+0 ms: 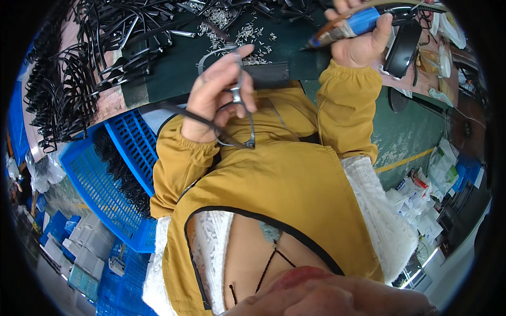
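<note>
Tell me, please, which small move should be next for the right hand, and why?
Probably, the right hand should bring its blue tool toward the glasses frame: the left hand holds that frame, while the tool's tip is apart from it.

The glasses frame (236, 96) is partly covered by the left hand (210, 96). The blue tool (363, 22) is partly hidden by the right hand (361, 48), whose fingers are cropped by the top edge. The heap of black parts (108, 32) is cut off likewise. Scattered metal pieces (252, 36) are too small to be identified; black contents (125, 176) of the blue basket (87, 179) are indistinct.
</note>
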A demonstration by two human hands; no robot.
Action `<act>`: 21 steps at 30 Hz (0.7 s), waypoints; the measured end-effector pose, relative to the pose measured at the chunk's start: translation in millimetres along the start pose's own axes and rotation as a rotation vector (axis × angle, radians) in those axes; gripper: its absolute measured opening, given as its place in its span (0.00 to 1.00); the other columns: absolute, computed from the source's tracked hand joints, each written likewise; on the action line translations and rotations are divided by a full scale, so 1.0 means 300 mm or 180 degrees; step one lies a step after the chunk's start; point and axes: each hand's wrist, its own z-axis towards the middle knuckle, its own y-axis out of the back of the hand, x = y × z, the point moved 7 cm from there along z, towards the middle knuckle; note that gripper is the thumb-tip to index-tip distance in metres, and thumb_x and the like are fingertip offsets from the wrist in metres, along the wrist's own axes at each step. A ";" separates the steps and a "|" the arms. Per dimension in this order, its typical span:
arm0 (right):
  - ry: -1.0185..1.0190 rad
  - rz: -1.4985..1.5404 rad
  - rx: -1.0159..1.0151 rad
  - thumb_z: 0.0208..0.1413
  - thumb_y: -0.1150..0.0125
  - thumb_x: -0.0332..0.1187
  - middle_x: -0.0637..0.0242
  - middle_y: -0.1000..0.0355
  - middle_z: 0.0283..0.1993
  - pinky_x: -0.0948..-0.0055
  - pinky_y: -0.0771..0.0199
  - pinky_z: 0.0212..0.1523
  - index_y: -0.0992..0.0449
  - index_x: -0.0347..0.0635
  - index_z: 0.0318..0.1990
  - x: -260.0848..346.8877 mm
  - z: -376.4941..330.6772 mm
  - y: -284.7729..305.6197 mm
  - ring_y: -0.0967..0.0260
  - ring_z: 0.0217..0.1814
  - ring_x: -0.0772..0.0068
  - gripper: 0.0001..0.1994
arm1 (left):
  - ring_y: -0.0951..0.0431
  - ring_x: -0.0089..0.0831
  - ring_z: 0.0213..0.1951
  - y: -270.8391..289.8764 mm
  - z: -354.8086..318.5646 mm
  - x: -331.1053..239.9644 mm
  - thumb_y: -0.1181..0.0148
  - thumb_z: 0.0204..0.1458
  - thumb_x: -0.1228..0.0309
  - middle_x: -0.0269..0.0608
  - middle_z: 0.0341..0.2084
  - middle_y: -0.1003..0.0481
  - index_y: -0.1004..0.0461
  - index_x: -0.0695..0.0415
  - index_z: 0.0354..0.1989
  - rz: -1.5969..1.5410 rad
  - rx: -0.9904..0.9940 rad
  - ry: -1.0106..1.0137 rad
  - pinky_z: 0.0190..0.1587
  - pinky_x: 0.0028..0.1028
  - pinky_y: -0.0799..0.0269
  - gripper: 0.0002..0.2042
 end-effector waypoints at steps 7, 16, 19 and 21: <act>-0.0120 -0.0334 0.0075 0.67 0.47 0.60 0.73 0.39 0.29 0.79 0.42 0.19 0.32 0.51 0.42 -0.103 -0.058 -0.111 0.42 0.23 0.77 0.22 | 0.22 0.29 0.28 0.091 -0.096 0.061 0.50 0.65 0.63 0.35 0.26 0.28 0.27 0.64 0.58 -0.0888 -0.0671 -0.0310 0.28 0.23 0.29 0.20; -0.0220 -0.0364 -0.0087 0.70 0.47 0.53 0.75 0.39 0.26 0.79 0.46 0.17 0.29 0.51 0.42 -0.075 -0.120 -0.116 0.44 0.19 0.82 0.16 | 0.29 0.21 0.20 -0.060 -0.079 0.275 0.42 0.66 0.55 0.30 0.22 0.29 0.27 0.49 0.57 -0.0897 -0.0543 0.1466 0.22 0.20 0.36 0.17; -0.0413 -0.0497 0.0850 0.71 0.49 0.55 0.73 0.38 0.31 0.82 0.43 0.21 0.33 0.48 0.46 -0.080 -0.258 -0.207 0.41 0.26 0.81 0.19 | 0.31 0.19 0.20 -0.056 -0.061 0.297 0.42 0.66 0.55 0.28 0.22 0.30 0.27 0.46 0.56 -0.1091 -0.0496 0.1454 0.23 0.21 0.38 0.15; -0.0371 -0.0805 0.0771 0.70 0.47 0.56 0.73 0.38 0.31 0.82 0.39 0.23 0.36 0.48 0.43 -0.077 -0.317 -0.212 0.41 0.25 0.80 0.20 | 0.32 0.19 0.20 -0.054 -0.058 0.301 0.42 0.67 0.55 0.26 0.22 0.30 0.26 0.44 0.55 -0.1229 -0.0407 0.1485 0.23 0.21 0.40 0.13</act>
